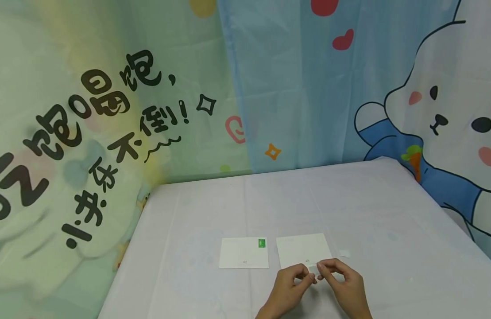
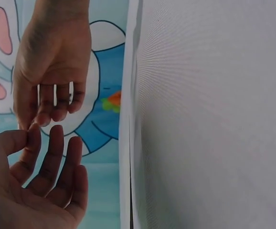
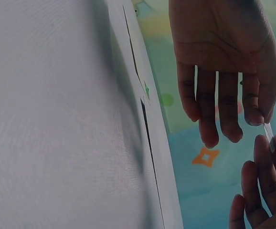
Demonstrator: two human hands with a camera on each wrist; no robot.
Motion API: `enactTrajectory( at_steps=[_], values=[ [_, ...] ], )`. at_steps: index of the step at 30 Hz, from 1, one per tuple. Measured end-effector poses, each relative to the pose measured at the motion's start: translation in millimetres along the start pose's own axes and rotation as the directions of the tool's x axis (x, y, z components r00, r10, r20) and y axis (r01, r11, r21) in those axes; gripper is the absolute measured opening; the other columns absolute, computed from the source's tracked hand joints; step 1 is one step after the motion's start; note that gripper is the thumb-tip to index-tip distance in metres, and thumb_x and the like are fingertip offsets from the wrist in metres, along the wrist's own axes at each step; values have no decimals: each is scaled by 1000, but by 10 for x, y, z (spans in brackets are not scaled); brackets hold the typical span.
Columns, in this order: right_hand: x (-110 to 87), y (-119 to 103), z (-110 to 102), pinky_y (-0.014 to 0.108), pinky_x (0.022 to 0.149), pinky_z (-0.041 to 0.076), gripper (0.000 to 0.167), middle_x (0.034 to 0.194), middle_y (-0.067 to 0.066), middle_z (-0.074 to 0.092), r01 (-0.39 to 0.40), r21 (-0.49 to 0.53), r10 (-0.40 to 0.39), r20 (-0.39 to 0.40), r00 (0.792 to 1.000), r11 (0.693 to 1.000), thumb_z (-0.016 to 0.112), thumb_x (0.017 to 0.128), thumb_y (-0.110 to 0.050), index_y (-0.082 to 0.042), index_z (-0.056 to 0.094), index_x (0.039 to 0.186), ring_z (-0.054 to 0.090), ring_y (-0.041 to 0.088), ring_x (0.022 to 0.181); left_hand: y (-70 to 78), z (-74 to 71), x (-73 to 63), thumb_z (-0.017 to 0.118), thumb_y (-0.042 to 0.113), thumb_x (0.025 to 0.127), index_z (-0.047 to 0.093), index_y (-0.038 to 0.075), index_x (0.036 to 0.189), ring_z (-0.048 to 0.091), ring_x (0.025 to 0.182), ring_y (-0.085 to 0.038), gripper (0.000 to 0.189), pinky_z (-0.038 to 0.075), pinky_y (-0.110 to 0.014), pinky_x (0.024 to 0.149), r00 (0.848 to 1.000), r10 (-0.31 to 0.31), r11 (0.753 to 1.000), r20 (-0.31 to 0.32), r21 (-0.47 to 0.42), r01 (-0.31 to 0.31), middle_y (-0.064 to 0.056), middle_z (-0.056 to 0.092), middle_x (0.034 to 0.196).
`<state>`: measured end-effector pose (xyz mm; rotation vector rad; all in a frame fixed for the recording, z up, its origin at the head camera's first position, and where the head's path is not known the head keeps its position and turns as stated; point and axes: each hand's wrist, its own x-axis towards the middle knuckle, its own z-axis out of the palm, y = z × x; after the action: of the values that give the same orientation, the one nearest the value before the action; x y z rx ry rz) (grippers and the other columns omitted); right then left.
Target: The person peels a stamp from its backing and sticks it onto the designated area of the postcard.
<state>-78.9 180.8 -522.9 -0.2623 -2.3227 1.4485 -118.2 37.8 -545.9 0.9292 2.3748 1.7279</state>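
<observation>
Low in the frame, right of centre, the left hand [image 1: 286, 285] and right hand [image 1: 349, 287] pinch a slip [image 1: 313, 269] with their fingers; uneven pulling could tear it.

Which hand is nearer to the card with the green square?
Left. The left hand is off the near right corner of that card; the right hand sits farther to the right.
</observation>
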Motion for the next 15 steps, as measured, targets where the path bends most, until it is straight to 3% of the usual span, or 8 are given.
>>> enactTrajectory(
  at_steps=[4,7,11,15],
  values=[
    [-4,38,18,26,79,38,4,62,-5,63,53,2,-53,-36,998,999,68,84,-14,-11,67,82,59,9,63,73,-28,-6,54,15,93,62,8,80,60,76,1,17,46,-18,67,999,32,999,-38,1,-32,-1,68,78],
    [-11,48,25,31,77,40,4,62,-5,62,88,-2,-88,-50,995,996,69,83,-13,-11,67,81,59,8,61,218,-90,-10,54,13,93,61,5,81,60,74,0,17,46,-17,66,995,62,998,-73,-4,-62,-6,68,76],
    [-17,36,24,21,75,39,3,61,-7,62,100,-3,-100,-48,994,995,69,83,-11,-11,67,81,59,8,61,399,-176,-13,54,12,92,61,3,82,60,72,-1,16,46,-17,64,991,62,998,-117,-17,-65,-8,68,76],
    [-18,-7,15,13,75,36,6,59,-10,60,73,-6,-73,-33,997,997,70,82,-11,-14,67,79,59,8,61,425,-193,-8,55,10,91,62,3,82,61,70,-2,13,47,-20,63,988,34,998,-152,-38,-40,-8,68,75]
  ],
)
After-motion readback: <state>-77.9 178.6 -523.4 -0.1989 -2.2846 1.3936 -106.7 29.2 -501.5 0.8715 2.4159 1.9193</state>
